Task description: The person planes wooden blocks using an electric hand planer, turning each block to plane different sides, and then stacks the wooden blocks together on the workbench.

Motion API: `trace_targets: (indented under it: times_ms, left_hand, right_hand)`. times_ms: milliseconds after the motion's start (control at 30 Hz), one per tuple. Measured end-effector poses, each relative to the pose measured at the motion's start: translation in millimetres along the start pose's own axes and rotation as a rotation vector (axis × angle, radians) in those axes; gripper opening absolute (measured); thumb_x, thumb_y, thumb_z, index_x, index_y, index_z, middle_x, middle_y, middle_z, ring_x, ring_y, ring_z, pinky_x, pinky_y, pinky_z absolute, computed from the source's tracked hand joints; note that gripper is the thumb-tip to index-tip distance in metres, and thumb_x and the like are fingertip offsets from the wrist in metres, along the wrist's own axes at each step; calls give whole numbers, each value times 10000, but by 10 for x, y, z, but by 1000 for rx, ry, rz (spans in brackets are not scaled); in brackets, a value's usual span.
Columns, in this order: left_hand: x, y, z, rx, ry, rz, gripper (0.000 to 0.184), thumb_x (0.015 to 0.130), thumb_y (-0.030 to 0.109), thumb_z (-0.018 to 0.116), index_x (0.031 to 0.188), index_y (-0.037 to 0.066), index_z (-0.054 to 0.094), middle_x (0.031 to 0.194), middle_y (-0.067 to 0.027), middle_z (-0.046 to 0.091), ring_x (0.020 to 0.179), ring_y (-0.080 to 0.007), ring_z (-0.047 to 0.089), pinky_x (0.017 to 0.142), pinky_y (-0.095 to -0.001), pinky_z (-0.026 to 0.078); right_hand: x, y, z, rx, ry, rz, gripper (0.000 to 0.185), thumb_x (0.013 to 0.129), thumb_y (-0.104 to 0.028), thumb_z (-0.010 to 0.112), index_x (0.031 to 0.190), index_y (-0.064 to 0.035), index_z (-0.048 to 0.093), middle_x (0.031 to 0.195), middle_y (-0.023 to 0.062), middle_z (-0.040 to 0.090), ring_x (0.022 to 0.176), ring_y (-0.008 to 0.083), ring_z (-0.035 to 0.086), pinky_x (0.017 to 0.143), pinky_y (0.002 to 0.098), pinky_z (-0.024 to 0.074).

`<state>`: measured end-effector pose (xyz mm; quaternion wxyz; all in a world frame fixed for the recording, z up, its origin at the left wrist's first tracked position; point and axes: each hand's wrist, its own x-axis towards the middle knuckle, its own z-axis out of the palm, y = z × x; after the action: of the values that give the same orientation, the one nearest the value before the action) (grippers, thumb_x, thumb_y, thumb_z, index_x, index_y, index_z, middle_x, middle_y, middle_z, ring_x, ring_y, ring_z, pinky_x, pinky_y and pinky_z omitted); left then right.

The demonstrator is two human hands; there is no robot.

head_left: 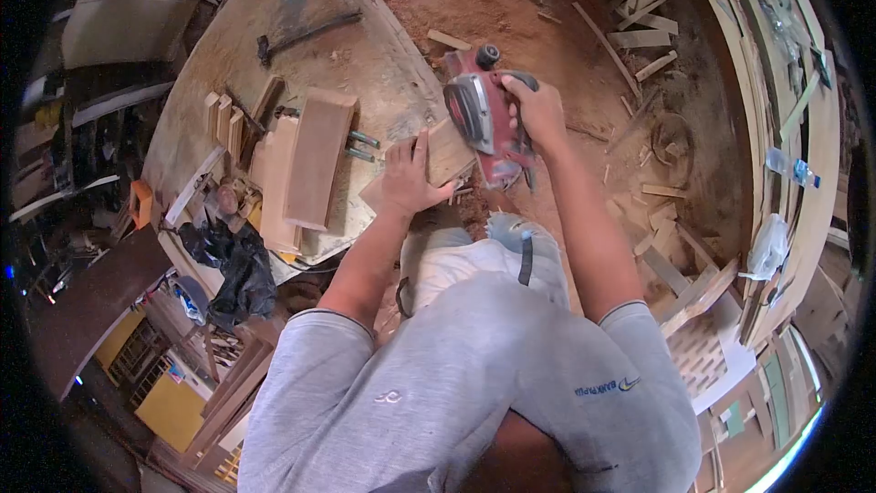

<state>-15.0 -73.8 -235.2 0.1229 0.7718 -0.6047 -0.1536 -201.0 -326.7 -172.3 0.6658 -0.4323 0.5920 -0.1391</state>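
Observation:
My right hand (536, 110) is wrapped round the rear handle of a red power planer (481, 114), which is slightly blurred. The planer lies over the right end of a short wooden board (447, 153) at the edge of the worktable (310, 64). Fingers spread, my left hand (410, 175) presses flat on the left part of that board. Two small green-capped items (362, 140) lie just left of my left hand. Beyond them are stacked brown planks (319, 160).
A hammer (310, 36) lies on the table's far part. Small upright blocks (224, 120) and a black plastic bag (242, 265) are at the left. Sawdust and wood offcuts (643, 23) cover the floor to the right, beside long boards (803, 210).

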Motion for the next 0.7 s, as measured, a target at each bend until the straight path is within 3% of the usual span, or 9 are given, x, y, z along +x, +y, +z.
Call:
trace_targets:
  times_ms: [200, 300, 533, 700]
  left_hand:
    - [10, 42, -51, -6, 61, 15, 1280, 667, 614, 950, 1710, 61, 455, 1419, -209, 582, 1317, -440, 564, 1171, -570, 466]
    - [9, 58, -66, -7, 47, -14, 1287, 657, 615, 954, 1711, 68, 457, 1433, -204, 579, 1332, -434, 561, 1180, -563, 468]
    - [7, 18, -10, 9, 83, 0, 1299, 645, 610, 957, 1715, 73, 453, 1433, -188, 576, 1314, -418, 567, 1173, -553, 478]
    - [9, 39, -6, -2, 83, 9, 1302, 641, 596, 957, 1714, 63, 447, 1413, -188, 579, 1290, -422, 570, 1164, -554, 473]
  right_hand:
    - [363, 10, -40, 128, -4, -13, 374, 1057, -371, 798, 971, -9, 768, 668, 26, 649, 536, 149, 620, 534, 351, 518]
    - [-55, 28, -327, 192, -21, -15, 381, 1055, -387, 797, 980, -18, 742, 671, 25, 646, 534, 150, 616, 530, 349, 512]
    - [-1010, 396, -968, -81, -229, 33, 454, 1056, -441, 761, 1204, -15, 815, 711, 11, 636, 585, 132, 612, 570, 339, 483]
    - [-1198, 468, -780, -81, -242, 64, 423, 1052, -437, 761, 1098, -19, 802, 695, 13, 620, 582, 132, 604, 567, 314, 463]
